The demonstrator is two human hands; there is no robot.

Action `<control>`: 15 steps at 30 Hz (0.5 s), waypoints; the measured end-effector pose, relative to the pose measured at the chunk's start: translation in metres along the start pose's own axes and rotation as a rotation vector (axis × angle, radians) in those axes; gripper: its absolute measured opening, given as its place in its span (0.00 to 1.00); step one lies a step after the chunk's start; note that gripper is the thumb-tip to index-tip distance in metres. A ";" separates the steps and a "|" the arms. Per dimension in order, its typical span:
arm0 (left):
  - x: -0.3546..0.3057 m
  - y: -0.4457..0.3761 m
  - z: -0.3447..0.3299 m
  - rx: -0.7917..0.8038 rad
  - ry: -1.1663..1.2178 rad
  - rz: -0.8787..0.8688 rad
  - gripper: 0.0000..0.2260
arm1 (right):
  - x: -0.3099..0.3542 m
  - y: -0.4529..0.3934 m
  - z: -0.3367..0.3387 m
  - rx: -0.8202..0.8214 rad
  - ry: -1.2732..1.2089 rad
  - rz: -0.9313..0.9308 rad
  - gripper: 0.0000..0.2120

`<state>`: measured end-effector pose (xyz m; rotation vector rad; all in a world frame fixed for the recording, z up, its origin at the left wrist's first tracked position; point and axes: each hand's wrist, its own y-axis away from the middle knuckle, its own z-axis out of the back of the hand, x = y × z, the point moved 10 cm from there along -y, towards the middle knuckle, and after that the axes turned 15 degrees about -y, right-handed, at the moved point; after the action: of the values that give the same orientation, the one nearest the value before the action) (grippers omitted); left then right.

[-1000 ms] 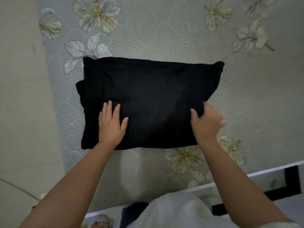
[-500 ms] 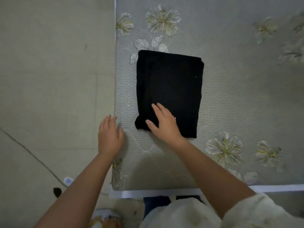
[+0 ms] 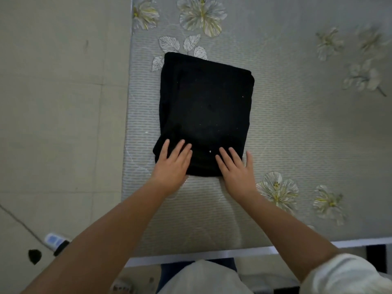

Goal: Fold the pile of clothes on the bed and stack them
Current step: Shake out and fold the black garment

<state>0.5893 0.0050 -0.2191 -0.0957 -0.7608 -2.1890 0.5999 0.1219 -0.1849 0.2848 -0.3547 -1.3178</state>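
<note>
Folded black garment (image 3: 204,115) lies under both flat hands, left hand (image 3: 172,164) and right hand (image 3: 236,170), fingers straight, grip released.

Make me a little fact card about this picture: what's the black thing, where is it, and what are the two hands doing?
Thing: folded black garment
Where: on the floral bed cover, near its left edge
Left hand: fingers straight, flat on the garment's near left corner
Right hand: fingers straight, flat on the near right corner
Beside bed: tiled floor
</note>
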 end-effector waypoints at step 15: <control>-0.010 0.046 0.199 -1.073 0.268 -0.149 0.15 | -0.092 0.109 0.155 -0.546 -0.428 0.161 0.15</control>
<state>0.5942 0.0982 -0.0369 -0.2766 0.6212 -2.4463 0.6140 0.2361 -0.0084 -0.4821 -0.3508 -1.2581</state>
